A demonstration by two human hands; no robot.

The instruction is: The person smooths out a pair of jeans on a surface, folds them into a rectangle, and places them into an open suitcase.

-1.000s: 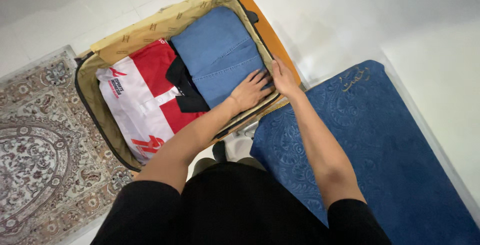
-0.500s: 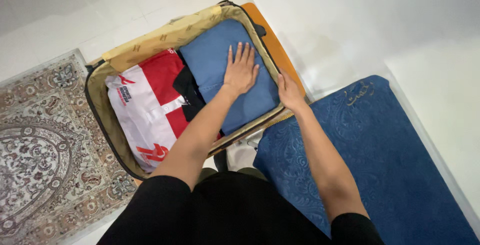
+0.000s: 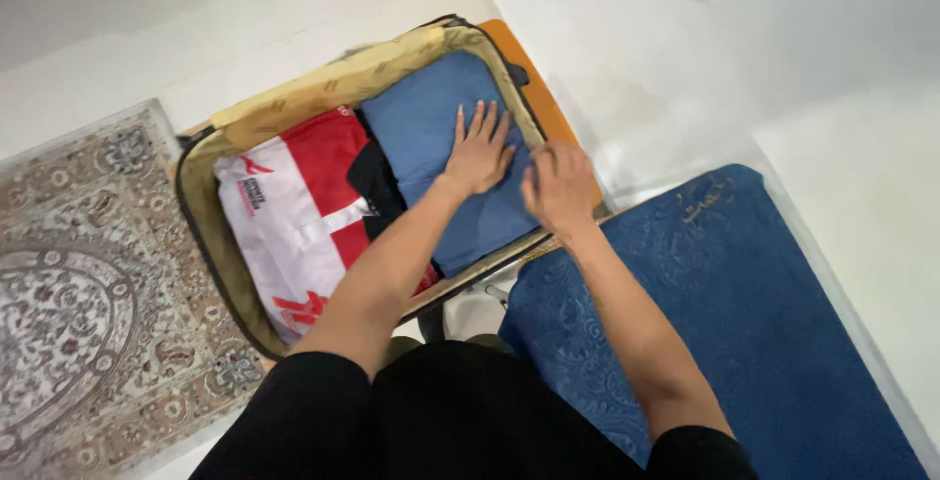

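Head view: right hand (image 3: pixel 558 186) now off the suitcase (image 3: pixel 323 83) rim, fingers loosely curled, blurred; left hand (image 3: pixel 478 152) still flat, fingers spread, on folded blue garment (image 3: pixel 421 122).

Short black sleeves (image 3: pixel 294 397) end above the elbows — forearms bare, no watch or rings visible on either hand.

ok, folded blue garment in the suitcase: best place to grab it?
Probably its near edge, from the person's side: the folded blue garment lies flat, hemmed in by the suitcase wall and the red-and-white shirt. Left hand rests flat on it.
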